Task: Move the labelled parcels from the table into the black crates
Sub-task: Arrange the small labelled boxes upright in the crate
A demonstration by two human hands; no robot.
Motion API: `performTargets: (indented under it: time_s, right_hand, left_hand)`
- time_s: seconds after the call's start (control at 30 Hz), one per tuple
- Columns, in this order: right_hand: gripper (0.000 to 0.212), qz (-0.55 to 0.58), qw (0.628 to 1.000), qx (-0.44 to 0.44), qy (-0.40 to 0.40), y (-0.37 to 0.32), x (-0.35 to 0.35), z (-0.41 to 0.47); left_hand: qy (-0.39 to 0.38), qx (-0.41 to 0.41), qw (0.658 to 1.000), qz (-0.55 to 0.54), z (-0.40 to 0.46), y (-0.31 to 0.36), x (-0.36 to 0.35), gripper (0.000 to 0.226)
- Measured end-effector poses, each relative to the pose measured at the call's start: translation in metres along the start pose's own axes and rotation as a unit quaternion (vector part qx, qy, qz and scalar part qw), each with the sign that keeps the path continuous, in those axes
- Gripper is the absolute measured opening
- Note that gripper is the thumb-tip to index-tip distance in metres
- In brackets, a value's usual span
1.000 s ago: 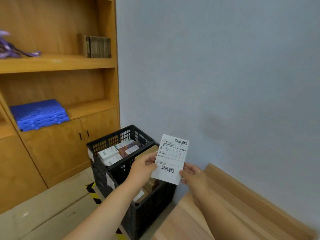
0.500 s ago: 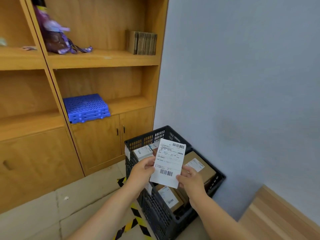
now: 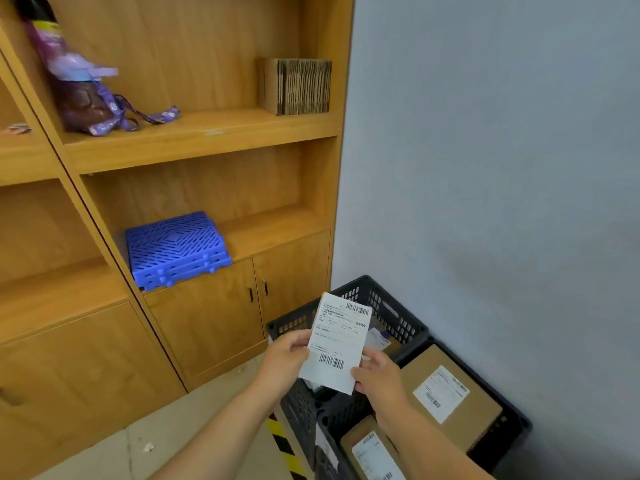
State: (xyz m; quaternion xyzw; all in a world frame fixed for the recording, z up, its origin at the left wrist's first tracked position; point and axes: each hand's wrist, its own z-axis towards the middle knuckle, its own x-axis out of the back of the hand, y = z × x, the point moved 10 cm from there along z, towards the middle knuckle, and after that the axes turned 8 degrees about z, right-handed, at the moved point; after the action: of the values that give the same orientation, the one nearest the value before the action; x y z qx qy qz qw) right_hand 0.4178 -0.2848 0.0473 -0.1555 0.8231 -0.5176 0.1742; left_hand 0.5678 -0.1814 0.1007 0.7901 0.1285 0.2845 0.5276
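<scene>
Below, black crates (image 3: 398,313), brown labelled parcels (image 3: 450,396) inside

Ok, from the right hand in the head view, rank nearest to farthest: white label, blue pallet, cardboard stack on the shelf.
1. White label, pinched in the right hand itself.
2. Blue pallet, left, on the lower shelf.
3. Cardboard stack, up on the upper shelf.
</scene>
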Motion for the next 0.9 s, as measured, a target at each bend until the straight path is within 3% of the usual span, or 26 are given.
performTargets:
  time_s: [0.27,0.57,0.73,0.9]
  right_hand:
    - [0.037,-0.008,0.999,-0.039,0.035,-0.014,-0.012,0.087]
    - [0.034,-0.035,0.989,-0.068,0.129,-0.009,-0.012,0.168]
    - [0.029,-0.004,0.973,-0.124,0.193,0.017,-0.037,0.207]
    - [0.031,0.032,0.940,-0.205,0.269,0.071,-0.061,0.235]
  left_hand:
    - [-0.028,0.014,0.999,0.026,0.108,0.003,0.000,0.038]
    - [-0.132,0.030,0.990,0.038,0.220,-0.014,-0.016,0.036]
    - [-0.217,0.058,0.972,0.064,0.290,-0.038,-0.011,0.029]
    - [-0.242,0.093,0.957,0.131,0.353,-0.090,0.009,0.028]
